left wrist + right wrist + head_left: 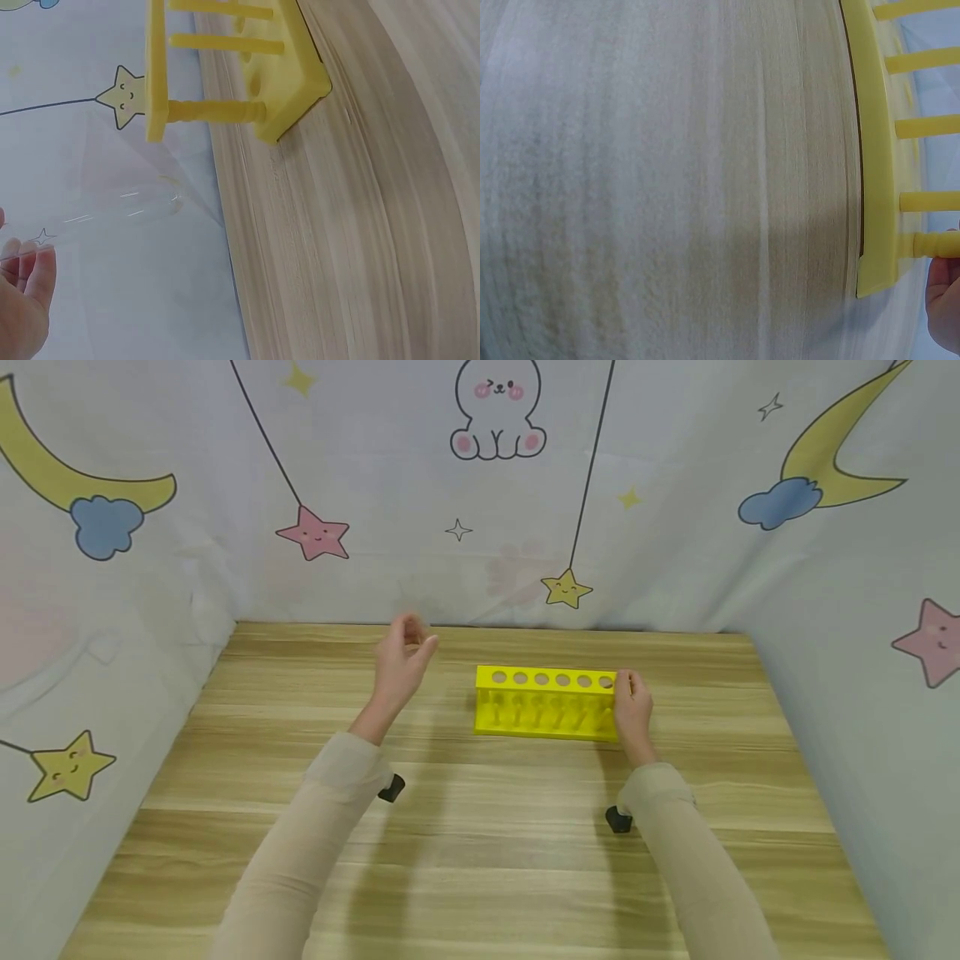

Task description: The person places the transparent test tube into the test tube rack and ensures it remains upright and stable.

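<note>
Left hand: pinches a clear tube between thumb and fingers; the left hand hangs above the tabletop.
Right hand: the right hand grips the right end of the yellow rack, its fingers on the end post in the right wrist view.
Around the hands: pale sleeves, with a black block at the left cuff and another at the right.
Between left hand and rack: a stretch of wood-grain table; the right hand covers part of the rack's right end.
Behind: a white curtain printed with stars, moons and a bear.
Tube's place: in the left fingers, left of the rack and apart from it.
Tube's axis: in the left wrist view, roughly along the rack's posts, slightly slanted, free end toward the base side.
Rack's place and axis: upright near the table's far edge, length running left to right, six holes along its top.
</note>
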Demonstrator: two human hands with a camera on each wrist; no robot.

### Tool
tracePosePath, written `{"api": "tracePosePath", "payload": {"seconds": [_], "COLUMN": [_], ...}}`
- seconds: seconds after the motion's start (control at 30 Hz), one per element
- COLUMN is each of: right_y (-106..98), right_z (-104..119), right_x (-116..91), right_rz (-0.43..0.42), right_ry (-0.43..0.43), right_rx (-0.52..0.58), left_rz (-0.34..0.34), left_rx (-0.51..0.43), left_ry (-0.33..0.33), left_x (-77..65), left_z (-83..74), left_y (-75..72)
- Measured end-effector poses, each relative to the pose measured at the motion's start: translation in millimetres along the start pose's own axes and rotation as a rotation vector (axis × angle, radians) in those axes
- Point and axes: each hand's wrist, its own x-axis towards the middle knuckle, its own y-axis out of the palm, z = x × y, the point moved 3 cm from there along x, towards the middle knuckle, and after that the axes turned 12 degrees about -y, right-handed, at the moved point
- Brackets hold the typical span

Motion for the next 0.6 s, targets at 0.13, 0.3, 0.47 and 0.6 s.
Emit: {"api": "tracePosePath", "payload": {"seconds": [0.13,0.3,0.47,0.6], "right_y": [0,0,0,0], "right_z": [1,2,1,0], "right_x": [-1,-1,0,0], "right_rz": [0.002,-0.009,-0.017,-0.019], "right_ry": [0.002,0.000,0.007,0.006], "right_rx": [-0.005,-0.001,-0.001,0.002], "left_rz": [0.011,0.017,0.019,0.008], "left_rx": [0.004,0.020,0.037,0.042], "left_ry": [0.001,0.013,0.023,0.042], "left_x": [0.5,0.0,-0.3,0.5], "left_z": [-2.8,-6.1,-8.8,-12.6], "left_y": [2.5,5.7,7.7,9.4]}}
